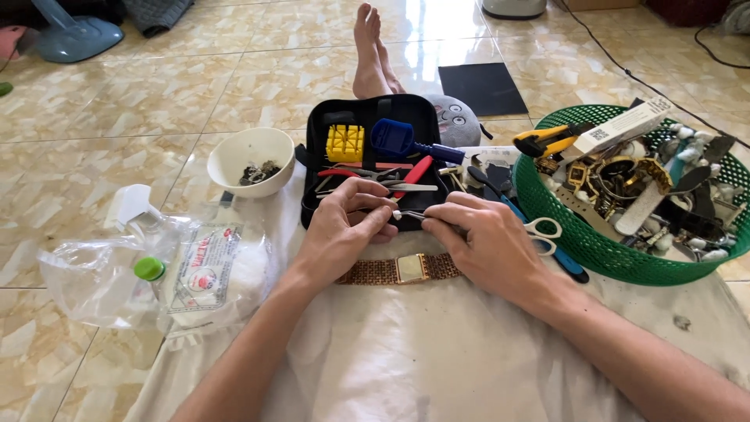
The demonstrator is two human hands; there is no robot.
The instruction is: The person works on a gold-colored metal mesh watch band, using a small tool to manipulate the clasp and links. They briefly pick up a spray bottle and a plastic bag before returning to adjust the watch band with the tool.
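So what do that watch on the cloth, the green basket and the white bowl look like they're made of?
The watch looks like metal: a coppery woven-mesh band and a shiny gold-toned case. The green basket seems to be moulded plastic, with an open lattice wall and a matte, even colour. The white bowl could be ceramic or plastic; it is smooth, thick-rimmed and slightly glossy.

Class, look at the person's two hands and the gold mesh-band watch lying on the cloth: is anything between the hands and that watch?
Nothing visible does. The watch lies on bare white cloth just below the left hand and right hand, which pinch a small white piece with tweezers.
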